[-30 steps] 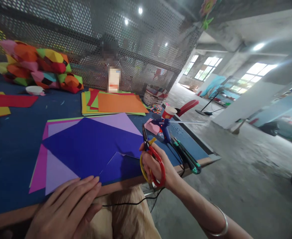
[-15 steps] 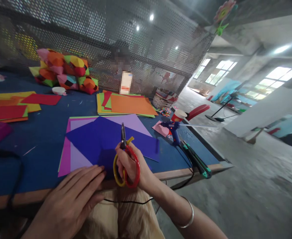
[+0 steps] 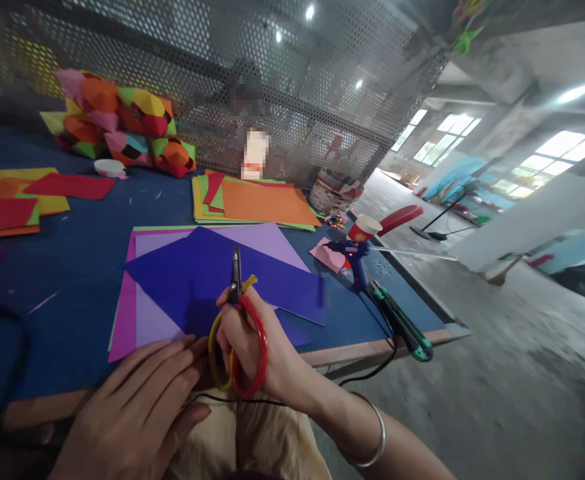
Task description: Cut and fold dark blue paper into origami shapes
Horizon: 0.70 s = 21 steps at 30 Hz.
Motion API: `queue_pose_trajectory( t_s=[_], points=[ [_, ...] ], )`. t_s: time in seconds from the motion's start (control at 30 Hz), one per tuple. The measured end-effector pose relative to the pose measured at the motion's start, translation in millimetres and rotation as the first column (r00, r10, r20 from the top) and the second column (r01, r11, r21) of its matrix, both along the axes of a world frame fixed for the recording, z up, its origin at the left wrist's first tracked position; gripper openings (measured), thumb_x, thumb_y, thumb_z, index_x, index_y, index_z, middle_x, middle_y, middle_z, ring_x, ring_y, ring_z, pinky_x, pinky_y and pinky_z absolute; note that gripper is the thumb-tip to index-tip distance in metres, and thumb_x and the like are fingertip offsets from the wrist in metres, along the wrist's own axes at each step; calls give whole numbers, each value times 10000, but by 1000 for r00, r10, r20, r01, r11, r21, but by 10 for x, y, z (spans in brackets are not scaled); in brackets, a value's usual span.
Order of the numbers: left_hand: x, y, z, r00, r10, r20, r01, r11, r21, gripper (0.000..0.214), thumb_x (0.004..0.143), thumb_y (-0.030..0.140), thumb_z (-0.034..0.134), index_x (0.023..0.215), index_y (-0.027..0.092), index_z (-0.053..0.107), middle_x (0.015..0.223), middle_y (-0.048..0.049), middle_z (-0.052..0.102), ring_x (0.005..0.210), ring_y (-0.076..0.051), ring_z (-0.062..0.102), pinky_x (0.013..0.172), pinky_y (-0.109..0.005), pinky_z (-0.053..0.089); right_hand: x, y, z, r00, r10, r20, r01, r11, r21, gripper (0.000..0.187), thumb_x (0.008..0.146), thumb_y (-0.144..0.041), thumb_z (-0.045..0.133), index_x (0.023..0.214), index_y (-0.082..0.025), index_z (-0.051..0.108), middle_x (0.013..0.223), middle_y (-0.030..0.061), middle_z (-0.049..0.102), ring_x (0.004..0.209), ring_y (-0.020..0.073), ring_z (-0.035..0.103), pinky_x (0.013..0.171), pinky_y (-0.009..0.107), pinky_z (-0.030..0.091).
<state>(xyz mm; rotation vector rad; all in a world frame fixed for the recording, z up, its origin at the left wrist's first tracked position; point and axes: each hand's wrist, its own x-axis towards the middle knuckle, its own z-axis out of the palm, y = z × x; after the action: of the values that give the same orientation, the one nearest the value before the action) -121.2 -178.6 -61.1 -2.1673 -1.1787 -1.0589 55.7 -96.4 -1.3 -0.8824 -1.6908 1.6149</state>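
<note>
The right hand (image 3: 257, 350) grips red-and-yellow scissors (image 3: 236, 313), blades pointing away and seemingly closed, over a dark blue sheet (image 3: 192, 273) on stacked purple paper (image 3: 267, 240), while the left hand (image 3: 137, 407) lies flat at the near edge of the blue surface (image 3: 72, 273), a glue gun (image 3: 353, 253) off to the right.
</note>
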Motion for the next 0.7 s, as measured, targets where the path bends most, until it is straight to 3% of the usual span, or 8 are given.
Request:
queue_pose_trajectory(
  t_s=[0.2, 0.33, 0.5, 0.7],
  points=[
    [-35, -37, -71, 1000, -29, 10, 30, 993, -116, 244, 1068, 260, 561, 1240, 179, 714, 1229, -77, 807, 1131, -259, 765, 1050, -423, 539, 181, 76, -75, 996, -46, 79, 39, 996, 86, 124, 1039, -327, 520, 1122, -262, 453, 693, -89, 556, 483, 87, 523, 469, 175, 420],
    [-91, -66, -152, 1000, -16, -23, 12, 987, -162, 325, 1066, 297, 568, 1358, 203, 675, 1288, -71, 794, 1187, -272, 749, 1050, -456, 557, 377, 108, -115, 991, -91, 94, 77, 987, 139, 206, 982, -305, 595, 1148, -264, 480, 705, -89, 589, 498, 88, 534, 476, 175, 433],
    [-106, -93, -214, 1000, -7, 15, 10, 980, -198, 354, 1053, 276, 554, 1390, 221, 647, 1348, -77, 772, 1221, -276, 741, 1047, -466, 578, 516, 138, -89, 983, -150, 103, 141, 986, 91, 134, 1054, -386, 515, 1098, -260, 501, 637, -96, 569, 469, 90, 511, 438, 170, 413],
    [-66, -101, -187, 989, 10, 146, 21, 977, -211, 296, 1015, 217, 560, 1287, 242, 674, 1319, -60, 784, 1200, -267, 753, 1026, -435, 609, 282, 59, 29, 991, -114, 73, 117, 993, -30, 165, 1028, -389, 551, 1087, -254, 476, 602, -105, 531, 436, 88, 478, 429, 178, 418]
  ],
)
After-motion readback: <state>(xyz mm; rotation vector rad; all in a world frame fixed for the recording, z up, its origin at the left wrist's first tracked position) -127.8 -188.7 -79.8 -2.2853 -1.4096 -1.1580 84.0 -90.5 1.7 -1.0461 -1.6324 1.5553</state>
